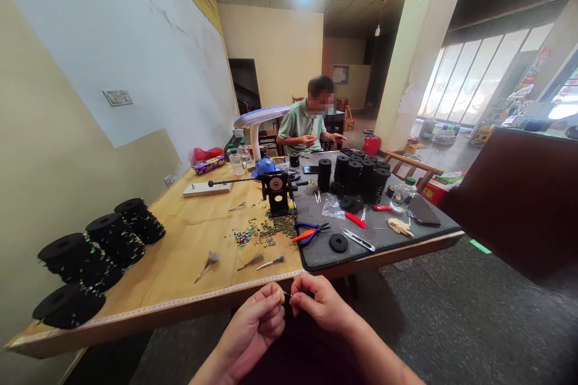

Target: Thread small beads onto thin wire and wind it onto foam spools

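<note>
My left hand [258, 320] and my right hand [323, 304] meet just in front of the table's near edge. Both are closed in a pinch. Between the fingertips shows a thin, pale sliver [287, 294], too small to name. Beyond them on the wood lie small bundles of fine wires [212, 260], a heap of small brass-coloured metal pieces [280, 225] and multicoloured beads [244, 237]. Blue-handled pliers [311, 230], thread snips [359, 240] and a black foam disc [338, 243] rest on the grey mat [316, 257].
Stacked black foam spools [61, 246] stand at the left, with more spools [354, 175] on the mat. A black hand-cranked winder [277, 194] and a lamp [255, 144] occupy the middle. A clear bottle [403, 194] is at the right. Across the table sits a person [295, 126].
</note>
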### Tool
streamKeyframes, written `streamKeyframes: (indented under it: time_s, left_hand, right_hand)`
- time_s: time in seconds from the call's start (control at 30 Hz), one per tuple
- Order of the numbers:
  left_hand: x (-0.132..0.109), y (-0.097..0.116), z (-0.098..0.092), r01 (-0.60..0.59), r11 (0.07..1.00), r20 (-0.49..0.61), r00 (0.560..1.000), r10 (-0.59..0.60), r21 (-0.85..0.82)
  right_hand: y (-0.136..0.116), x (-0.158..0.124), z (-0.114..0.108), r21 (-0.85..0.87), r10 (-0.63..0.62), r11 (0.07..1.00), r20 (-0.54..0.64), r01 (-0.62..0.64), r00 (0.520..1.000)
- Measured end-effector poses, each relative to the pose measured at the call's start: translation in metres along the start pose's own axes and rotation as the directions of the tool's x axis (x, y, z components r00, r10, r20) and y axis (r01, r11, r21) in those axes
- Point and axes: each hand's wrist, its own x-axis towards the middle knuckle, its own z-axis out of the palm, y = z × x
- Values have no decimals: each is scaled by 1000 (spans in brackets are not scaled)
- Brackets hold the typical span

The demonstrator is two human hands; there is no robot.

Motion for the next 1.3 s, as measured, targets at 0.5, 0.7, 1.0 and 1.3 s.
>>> streamKeyframes:
  time_s: [0.5,0.7,1.0,1.3]
  left_hand:
    - [0,1,2,22,997,17,1000,-24,69]
    - [0,-1,0,19,987,-19,1000,-16,163]
    - [1,-3,-1,13,996,-37,999,-10,83]
    - [1,1,0,-4,982,-77,997,19,189]
  right_hand:
    - [-11,-2,-3,44,-43,998,0,43,999]
    - [-12,3,0,-92,-74,993,-51,69,996]
    - [-10,1,0,-88,-59,995,-28,57,998]
    - [-3,-1,6,65,25,998,5,-25,1000]
